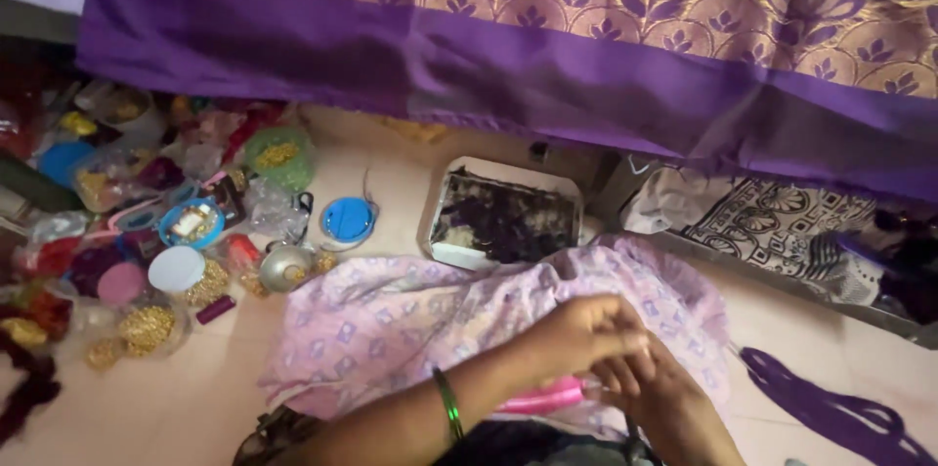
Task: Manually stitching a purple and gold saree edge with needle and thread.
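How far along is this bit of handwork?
Done: nothing finished shows. In hand: both hands, left hand and right hand, meet over a pink object on the lilac printed cloth. Left: purple thread bundle and gold bead containers lie untouched.

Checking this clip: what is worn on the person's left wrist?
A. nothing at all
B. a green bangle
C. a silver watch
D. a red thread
B: a green bangle circles the forearm just behind the left hand, which meets the right hand over the pale pink printed cloth on the lap.
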